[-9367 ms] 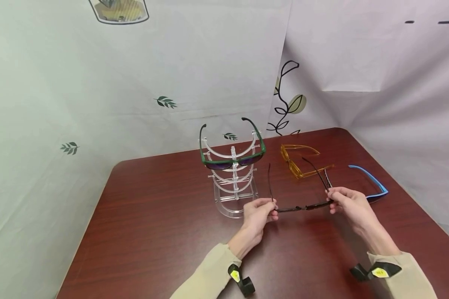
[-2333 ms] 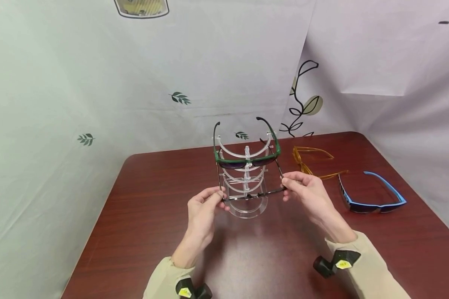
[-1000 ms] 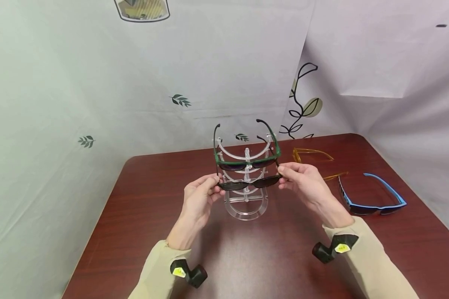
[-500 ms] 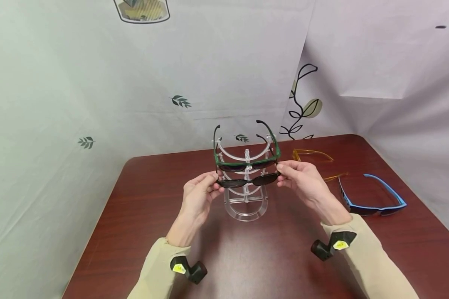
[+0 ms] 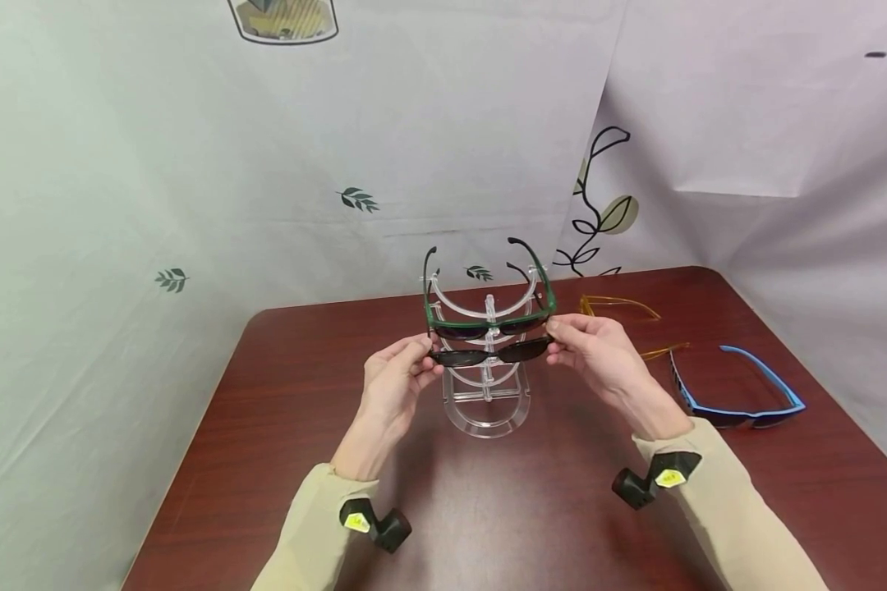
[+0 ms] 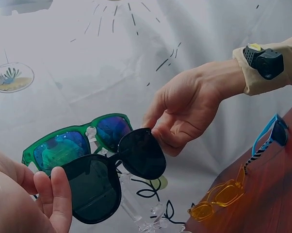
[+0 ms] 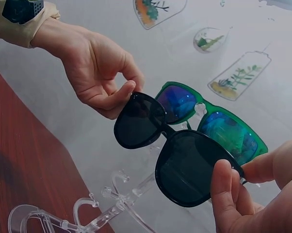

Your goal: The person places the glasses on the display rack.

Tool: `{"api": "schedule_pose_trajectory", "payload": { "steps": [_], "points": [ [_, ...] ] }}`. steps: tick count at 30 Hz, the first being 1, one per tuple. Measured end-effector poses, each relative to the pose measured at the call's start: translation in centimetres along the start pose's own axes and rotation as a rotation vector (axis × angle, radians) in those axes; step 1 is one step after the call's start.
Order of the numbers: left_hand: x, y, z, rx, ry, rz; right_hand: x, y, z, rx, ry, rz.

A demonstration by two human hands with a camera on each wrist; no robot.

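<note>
Black sunglasses (image 5: 523,350) are held level in front of the clear display stand (image 5: 488,427), just below the green sunglasses (image 5: 461,327) on its top tier. My left hand (image 5: 390,394) pinches their left hinge corner between thumb and fingers. At the opposite corner my right hand (image 5: 602,361) pinches the frame the same way. The black temples reach back along the stand, partly hidden by the green pair; whether they rest on a tier I cannot tell. Both wrist views show the dark lenses (image 6: 95,189) overlapping the green pair's mirrored lenses (image 7: 228,133).
To the right on the brown table (image 5: 281,427) lie blue sunglasses (image 5: 746,410) with a striped temple. Yellow glasses (image 6: 228,192) lie behind them, partly hidden by my right hand in the head view. A printed white cloth (image 5: 414,123) hangs behind the table.
From the right side of the table, both hands have carried the black sunglasses left to the stand. Over the last second they have risen slightly toward the green pair.
</note>
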State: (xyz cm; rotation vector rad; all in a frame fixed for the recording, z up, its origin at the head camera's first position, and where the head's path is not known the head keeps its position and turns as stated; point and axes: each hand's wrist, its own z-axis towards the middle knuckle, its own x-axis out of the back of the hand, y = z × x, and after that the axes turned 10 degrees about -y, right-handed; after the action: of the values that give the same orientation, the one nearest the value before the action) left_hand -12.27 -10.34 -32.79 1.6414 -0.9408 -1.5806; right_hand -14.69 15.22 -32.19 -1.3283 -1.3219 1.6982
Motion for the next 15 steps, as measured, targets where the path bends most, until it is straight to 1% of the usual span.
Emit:
{"api": "schedule_pose_trajectory", "payload": {
  "steps": [15],
  "points": [
    [0.03,-0.17,0.46,-0.001,0.006,-0.003,0.18,0.09,0.45,-0.01,-0.003,-0.014]
  ]
}}
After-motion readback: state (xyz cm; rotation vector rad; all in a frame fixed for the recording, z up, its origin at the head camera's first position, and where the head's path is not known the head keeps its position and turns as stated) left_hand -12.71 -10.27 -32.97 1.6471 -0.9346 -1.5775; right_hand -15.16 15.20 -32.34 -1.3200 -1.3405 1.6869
